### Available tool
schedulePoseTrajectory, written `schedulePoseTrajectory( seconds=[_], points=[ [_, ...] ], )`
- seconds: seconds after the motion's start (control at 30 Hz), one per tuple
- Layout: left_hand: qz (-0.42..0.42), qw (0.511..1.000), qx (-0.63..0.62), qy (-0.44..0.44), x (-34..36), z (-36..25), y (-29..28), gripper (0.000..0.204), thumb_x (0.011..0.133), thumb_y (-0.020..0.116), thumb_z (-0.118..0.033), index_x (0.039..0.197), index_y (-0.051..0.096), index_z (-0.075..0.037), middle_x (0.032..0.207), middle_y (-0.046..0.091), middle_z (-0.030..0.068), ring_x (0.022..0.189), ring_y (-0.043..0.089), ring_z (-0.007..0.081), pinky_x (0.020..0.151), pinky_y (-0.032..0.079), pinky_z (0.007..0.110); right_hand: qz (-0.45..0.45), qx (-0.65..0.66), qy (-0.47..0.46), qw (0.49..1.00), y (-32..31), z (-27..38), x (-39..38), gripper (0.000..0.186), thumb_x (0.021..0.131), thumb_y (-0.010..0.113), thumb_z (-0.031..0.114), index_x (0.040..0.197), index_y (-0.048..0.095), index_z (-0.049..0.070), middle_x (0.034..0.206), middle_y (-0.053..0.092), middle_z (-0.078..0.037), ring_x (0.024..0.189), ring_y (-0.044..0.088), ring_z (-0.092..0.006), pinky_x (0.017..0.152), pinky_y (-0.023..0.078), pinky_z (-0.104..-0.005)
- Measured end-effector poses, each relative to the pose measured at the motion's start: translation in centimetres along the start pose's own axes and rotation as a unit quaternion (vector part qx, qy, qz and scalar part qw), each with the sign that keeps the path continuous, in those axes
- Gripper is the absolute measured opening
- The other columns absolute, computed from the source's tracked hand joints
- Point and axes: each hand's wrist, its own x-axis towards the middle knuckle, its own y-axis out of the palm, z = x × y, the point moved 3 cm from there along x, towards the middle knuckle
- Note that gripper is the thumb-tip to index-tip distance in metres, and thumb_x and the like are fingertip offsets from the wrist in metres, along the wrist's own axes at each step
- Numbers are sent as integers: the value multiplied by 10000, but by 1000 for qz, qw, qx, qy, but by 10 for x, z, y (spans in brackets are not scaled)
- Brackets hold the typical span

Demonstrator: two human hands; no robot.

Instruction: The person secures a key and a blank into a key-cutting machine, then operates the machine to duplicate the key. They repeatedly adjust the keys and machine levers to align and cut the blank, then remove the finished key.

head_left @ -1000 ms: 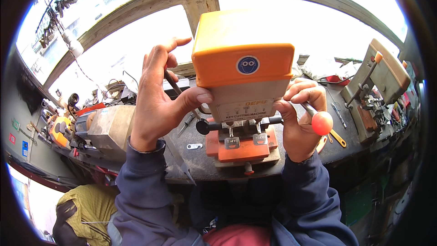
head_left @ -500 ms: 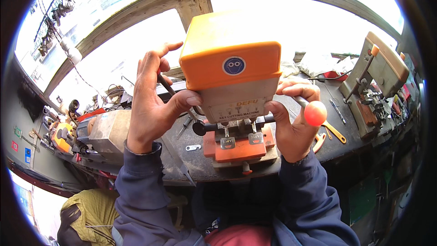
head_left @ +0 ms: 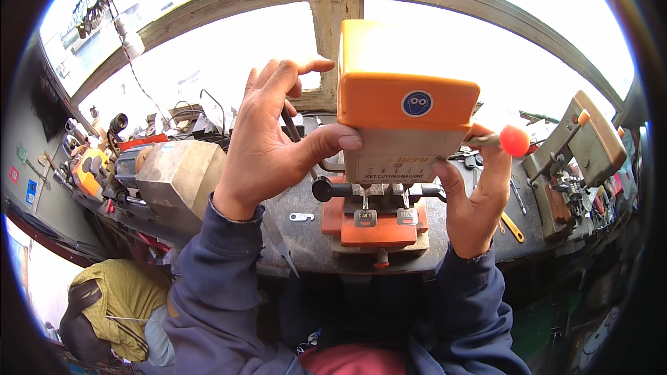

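An orange-topped key cutting machine [head_left: 406,118] stands in front of me. Two dark-headed keys [head_left: 365,218] sit side by side in its clamps, over an orange base [head_left: 375,237]. My left hand [head_left: 271,139] is at the housing's left side: its thumb presses the front, the index finger stretches out past the top edge, and other fingers curl by a dark rod [head_left: 287,119]. My right hand [head_left: 476,194] grips a lever with a round red knob [head_left: 515,140] on the right side, its thumb against the lower housing; some of its fingertips are hidden.
Another machine [head_left: 174,180] stands left and a third [head_left: 590,139] right. On the bench [head_left: 292,194] lie a small silver piece [head_left: 301,217], a long grey strip [head_left: 281,246] and a yellow-handled tool [head_left: 512,228]. Keys [head_left: 94,14] hang upper left. A yellow cloth [head_left: 132,292] lies lower left.
The red knob and my right hand's fingers have risen beside the housing. My left hand keeps its hold. The whole view has shifted slightly.
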Motion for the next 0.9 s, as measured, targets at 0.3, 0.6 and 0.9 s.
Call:
schedulePoseTrajectory(
  seconds=[0.3, 0.6, 0.9],
  points=[
    [-1, 1000, 13, 23, 0, 1, 0, 899, 703, 909, -717, 1291, 716, -66, 945, 520, 41, 929, 472, 210, 817, 444, 368, -10, 30, -1, 1000, 2, -3, 4, 480, 873, 888, 52, 1273, 628, -4, 1142, 692, -88, 1106, 651, -219, 1039, 501, -388],
    [-1, 1000, 3, 7, 0, 1, 0, 909, 686, 919, -714, 1289, 714, -65, 966, 529, 35, 936, 476, 202, 804, 436, 357, -13, 126, -20, 992, 7, -7, 3, 440, 893, 866, 0, 1248, 606, 9, 1117, 695, -96, 1081, 646, -198, 1013, 495, -359],
    [0, 1000, -6, -5, 0, 1, 0, 922, 689, 911, -731, 1281, 717, -52, 940, 462, 20, 914, 447, 196, 793, 424, 347, -15, 96, 0, 995, 6, -4, 2, 410, 883, 868, -17, 1187, 596, 29, 1106, 659, -91, 1037, 637, -213, 984, 505, -358]
  ],
)
